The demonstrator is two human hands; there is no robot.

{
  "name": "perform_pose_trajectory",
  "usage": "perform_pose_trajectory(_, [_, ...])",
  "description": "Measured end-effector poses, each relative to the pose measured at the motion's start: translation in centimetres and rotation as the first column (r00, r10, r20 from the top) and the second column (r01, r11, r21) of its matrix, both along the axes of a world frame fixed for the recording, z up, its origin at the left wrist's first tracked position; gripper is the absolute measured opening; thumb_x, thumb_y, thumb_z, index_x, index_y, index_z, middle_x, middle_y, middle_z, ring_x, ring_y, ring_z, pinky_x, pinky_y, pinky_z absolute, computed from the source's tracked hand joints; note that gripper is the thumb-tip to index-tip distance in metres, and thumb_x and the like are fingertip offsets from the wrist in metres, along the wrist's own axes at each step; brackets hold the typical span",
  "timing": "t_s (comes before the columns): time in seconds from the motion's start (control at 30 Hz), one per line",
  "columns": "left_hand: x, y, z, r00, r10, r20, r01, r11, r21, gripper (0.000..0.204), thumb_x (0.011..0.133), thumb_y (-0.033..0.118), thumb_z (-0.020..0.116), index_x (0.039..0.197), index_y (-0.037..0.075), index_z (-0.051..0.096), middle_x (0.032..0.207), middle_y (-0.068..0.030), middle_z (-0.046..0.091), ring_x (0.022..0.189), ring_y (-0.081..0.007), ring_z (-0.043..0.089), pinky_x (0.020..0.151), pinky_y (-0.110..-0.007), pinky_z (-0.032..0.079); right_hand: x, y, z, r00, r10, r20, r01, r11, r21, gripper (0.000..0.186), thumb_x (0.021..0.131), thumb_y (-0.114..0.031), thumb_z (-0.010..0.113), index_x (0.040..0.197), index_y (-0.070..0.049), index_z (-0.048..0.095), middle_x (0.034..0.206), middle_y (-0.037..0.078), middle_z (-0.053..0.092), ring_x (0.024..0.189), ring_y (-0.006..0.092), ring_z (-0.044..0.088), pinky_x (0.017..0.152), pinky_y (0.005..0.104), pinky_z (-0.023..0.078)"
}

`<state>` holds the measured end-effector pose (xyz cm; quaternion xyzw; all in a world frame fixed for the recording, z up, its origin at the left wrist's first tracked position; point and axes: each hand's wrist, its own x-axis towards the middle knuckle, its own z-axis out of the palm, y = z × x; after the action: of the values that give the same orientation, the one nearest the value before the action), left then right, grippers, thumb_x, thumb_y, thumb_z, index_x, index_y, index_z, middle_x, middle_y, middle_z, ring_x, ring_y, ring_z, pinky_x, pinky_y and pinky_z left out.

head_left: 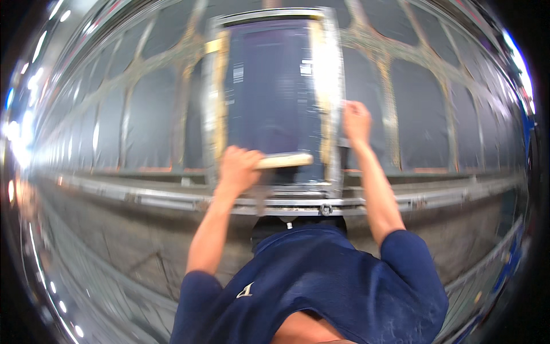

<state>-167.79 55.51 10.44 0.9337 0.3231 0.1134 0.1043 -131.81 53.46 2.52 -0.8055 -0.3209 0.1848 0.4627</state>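
Dark panels [421, 109] are ranged in rows along a long worktable [389, 109], over which a metal-framed printing screen [263, 86] is laid. One end of a pale squeegee [286, 161] is clamped in the fingers of the left hand [239, 168], the nearer one; its long axis is held crosswise over the screen's near end, pointing rightward. Beside the frame's right edge, the right hand [357, 121] is curled; whether anything is gripped cannot be told.

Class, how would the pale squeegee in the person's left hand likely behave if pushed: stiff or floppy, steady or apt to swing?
Probably stiff: the pale squeegee looks straight, without sag. Likely fairly light, since only the left hand grips it. It might swivel when pushed, being held near one end.
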Motion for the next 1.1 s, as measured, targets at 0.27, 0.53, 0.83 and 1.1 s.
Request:
perform_pose_trajectory(0.27, [-11.0, 1.1, 0.8, 0.996, -0.083, 0.017, 0.082, 0.994, 0.069, 0.046, 0.057, 0.001, 0.075, 0.102, 0.009, 0.071, 0.104, -0.0006, 0.074, 0.078, -0.0217, 0.062, 0.08, -0.037, 0.044, -9.3, 4.1, 0.3, 0.987, -0.11, -0.115, 0.119, 0.99, 0.071, 0.033, 0.091, -0.034, 0.066, 0.094, -0.002, 0.071, 0.082, 0.02, 0.071, 0.08, 0.0348, 0.071, 0.074, 0.0432, 0.052])
perform_pose_trajectory(0.53, [-13.0, 1.8, -2.2, 0.99, -0.142, 0.019, 0.139, 0.982, 0.125, 0.049, 0.057, 0.005, 0.074, 0.106, 0.008, 0.07, 0.109, -0.0026, 0.072, 0.084, -0.0205, 0.062, 0.08, -0.038, 0.043, -9.8, 4.9, -1.4, 0.985, -0.17, 0.025, 0.171, 0.984, -0.044, 0.034, 0.094, -0.038, 0.064, 0.099, -0.006, 0.073, 0.082, 0.013, 0.072, 0.074, 0.021, 0.067, 0.074, 0.0382, 0.051])
perform_pose_trajectory(0.83, [-4.2, 21.2, -3.7, 0.985, -0.169, 0.036, 0.16, 0.973, 0.168, 0.048, 0.058, 0.002, 0.074, 0.105, 0.012, 0.069, 0.107, 0.0005, 0.071, 0.086, -0.0207, 0.061, 0.083, -0.038, 0.042, -8.4, 4.7, 3.6, 0.992, 0.078, 0.102, -0.018, 0.87, -0.492, 0.034, 0.095, -0.041, 0.062, 0.101, -0.009, 0.072, 0.094, 0.021, 0.072, 0.092, 0.0438, 0.068, 0.08, 0.0481, 0.053])
perform_pose_trajectory(1.1, [5.6, 40.9, -3.0, 0.971, -0.209, 0.113, 0.194, 0.973, 0.127, 0.023, 0.07, 0.021, 0.083, 0.09, 0.014, 0.075, 0.084, -0.0007, 0.074, 0.079, -0.0244, 0.069, 0.076, -0.04, 0.045, -3.8, 21.7, 7.8, 0.792, 0.377, 0.481, -0.428, 0.904, -0.004, 0.052, 0.086, -0.037, 0.079, 0.129, -0.01, 0.068, 0.121, 0.014, 0.069, 0.108, 0.0321, 0.065, 0.091, 0.0423, 0.051])
